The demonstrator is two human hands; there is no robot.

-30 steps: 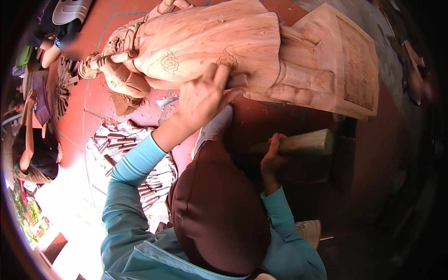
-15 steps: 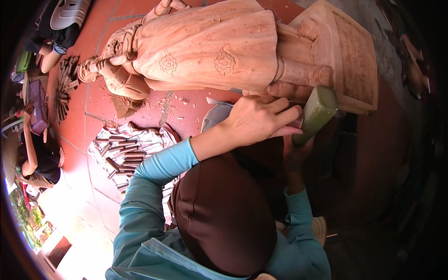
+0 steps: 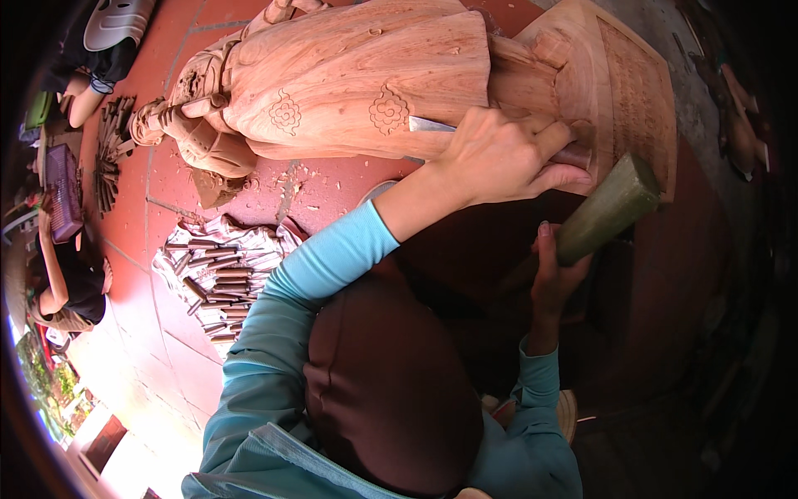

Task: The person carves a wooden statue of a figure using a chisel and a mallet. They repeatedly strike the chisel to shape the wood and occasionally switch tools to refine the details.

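A large carved wooden statue (image 3: 349, 71) of a robed figure lies on its side across the far part of the view, its head to the left and its block base (image 3: 636, 108) to the right. My left hand (image 3: 503, 158) is closed around a chisel (image 3: 431, 125), whose flat metal blade points left over the lower robe; the handle end shows past my fingers. Lower and to the right, my right hand (image 3: 557, 270) grips a thick green mallet (image 3: 611, 208), tilted up to the right with its top near the chisel's handle end.
Several wooden-handled chisels (image 3: 224, 283) lie on a striped cloth (image 3: 179, 237) on the red tiles. Wood chips (image 3: 291, 179) are scattered beside the statue. More tools (image 3: 108, 158) lie by its head. At far left another person (image 3: 75, 274) sits near a purple basket (image 3: 62, 187).
My left hand has moved up and right with the chisel, whose blade now shows over the robe. The mallet has swung right and leans further over.
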